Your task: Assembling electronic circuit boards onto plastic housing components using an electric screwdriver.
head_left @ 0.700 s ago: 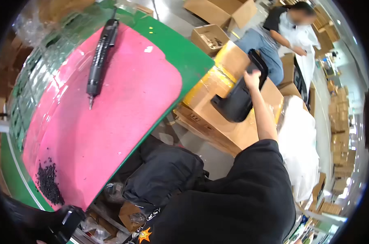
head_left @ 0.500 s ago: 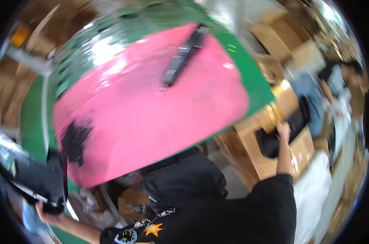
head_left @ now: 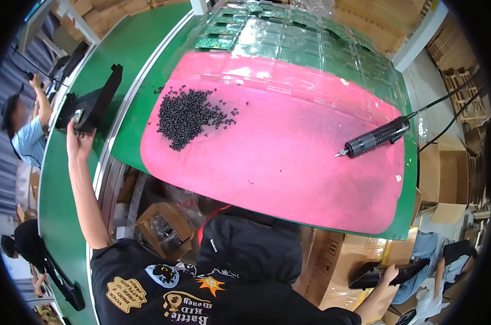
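Observation:
My left hand (head_left: 79,142), arm stretched out to the left, grips the near end of a black plastic housing (head_left: 96,105) over the green conveyor belt (head_left: 66,179). Part of its fingers is hidden by the housing. Low on the right, my right hand (head_left: 388,276) holds a second black plastic housing (head_left: 364,276) above a cardboard box (head_left: 359,252). Between my arms, a pink mat (head_left: 267,157) covers the workbench. A heap of small black screws (head_left: 183,116) lies on its left side, and a black electric screwdriver (head_left: 378,138) rests on the right.
Clear plastic trays (head_left: 288,59) with green circuit boards (head_left: 215,42) cover the bench's far side. Another black housing (head_left: 61,279) lies on the belt at lower left. A co-worker (head_left: 28,130) stands across the belt; another person (head_left: 451,260) is at right. An opened carton (head_left: 443,179) stands at right.
My view has turned to the left, so the bench appears shifted and rotated. The left housing now shows over the belt, with my left hand at its near end. My right hand keeps its housing.

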Demonstrator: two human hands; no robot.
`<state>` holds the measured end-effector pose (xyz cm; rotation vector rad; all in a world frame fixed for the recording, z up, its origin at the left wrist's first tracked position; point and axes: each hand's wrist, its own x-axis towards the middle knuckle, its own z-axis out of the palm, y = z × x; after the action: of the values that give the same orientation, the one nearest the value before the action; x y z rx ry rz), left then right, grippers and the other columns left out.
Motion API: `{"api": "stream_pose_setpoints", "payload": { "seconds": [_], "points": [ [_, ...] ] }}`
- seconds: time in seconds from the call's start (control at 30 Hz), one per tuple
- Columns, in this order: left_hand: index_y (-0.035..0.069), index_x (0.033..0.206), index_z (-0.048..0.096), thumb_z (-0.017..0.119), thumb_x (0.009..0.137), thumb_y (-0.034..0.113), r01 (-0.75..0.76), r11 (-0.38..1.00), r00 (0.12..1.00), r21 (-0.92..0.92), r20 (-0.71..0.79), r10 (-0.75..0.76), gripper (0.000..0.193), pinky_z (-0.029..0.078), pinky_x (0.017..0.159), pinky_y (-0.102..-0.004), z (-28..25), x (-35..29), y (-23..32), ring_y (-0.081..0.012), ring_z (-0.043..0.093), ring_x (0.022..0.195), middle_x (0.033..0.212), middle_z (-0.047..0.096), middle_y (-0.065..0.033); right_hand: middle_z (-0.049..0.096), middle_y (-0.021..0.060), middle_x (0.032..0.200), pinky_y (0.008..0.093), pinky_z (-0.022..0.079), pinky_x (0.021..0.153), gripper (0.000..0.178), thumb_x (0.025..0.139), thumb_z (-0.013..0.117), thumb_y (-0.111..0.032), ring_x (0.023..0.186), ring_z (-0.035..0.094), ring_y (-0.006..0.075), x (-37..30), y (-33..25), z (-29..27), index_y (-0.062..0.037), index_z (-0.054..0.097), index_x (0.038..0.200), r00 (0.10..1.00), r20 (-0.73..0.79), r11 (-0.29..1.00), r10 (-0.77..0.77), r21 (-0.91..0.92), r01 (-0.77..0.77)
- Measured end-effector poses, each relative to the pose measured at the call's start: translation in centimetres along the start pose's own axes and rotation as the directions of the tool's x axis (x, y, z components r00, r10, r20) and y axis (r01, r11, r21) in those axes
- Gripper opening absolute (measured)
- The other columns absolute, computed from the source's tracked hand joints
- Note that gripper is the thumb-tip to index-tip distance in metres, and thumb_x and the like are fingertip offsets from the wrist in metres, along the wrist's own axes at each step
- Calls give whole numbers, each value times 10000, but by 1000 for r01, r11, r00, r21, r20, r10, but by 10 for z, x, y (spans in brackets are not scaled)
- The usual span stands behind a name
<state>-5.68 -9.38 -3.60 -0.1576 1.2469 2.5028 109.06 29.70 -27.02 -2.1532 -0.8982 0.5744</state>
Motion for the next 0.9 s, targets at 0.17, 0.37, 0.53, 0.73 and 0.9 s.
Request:
{"api": "stream_pose_setpoints", "payload": {
  "seconds": [0.17,0.37,0.53,0.73,0.9],
  "points": [
    [-66,1445,379,655,868,134,-702,377,600,604,216,770,670,394,1076,-338,37,-12,-29,-238,493,1282,1430,463,-197,648,104,1058,308,485,825,371,1021,571,-269,919,573,162,-92,-87,-16,62,575,1188,903,-75,880,-423,204,429],
    [49,1494,408,608,913,118,-847,264,528,461,788,317,619,300,1151,-372,199,-134,-133,-254,396,1392,1500,445,-119,566,232,1080,324,425,902,372,1056,496,-192,942,513,296,-231,-227,-23,124,449,1246,820,39,729,-571,-436,528],
    [36,1435,456,608,920,176,-924,339,180,175,984,-17,555,279,1163,-440,263,-197,-179,-288,411,1371,1445,486,-137,525,196,930,400,452,823,130,965,467,22,856,542,344,-256,-268,-1,36,497,1091,77,144,46,-986,-210,977],
    [-1,1396,457,582,971,372,-964,266,-85,25,915,-395,578,353,1086,-448,296,-230,-218,-344,470,1264,1300,533,-215,577,127,900,434,492,673,291,629,658,-5,815,587,319,-316,-335,35,-10,581,910,-323,367,-340,-872,19,940],
    [19,1075,608,658,910,374,-991,131,-92,-24,839,-536,395,519,817,-462,292,-216,-241,-365,638,992,1036,649,-156,572,82,868,385,466,632,194,677,704,-41,722,572,257,-351,-371,72,-54,608,845,-435,515,-371,-739,228,900]
  ]
}}
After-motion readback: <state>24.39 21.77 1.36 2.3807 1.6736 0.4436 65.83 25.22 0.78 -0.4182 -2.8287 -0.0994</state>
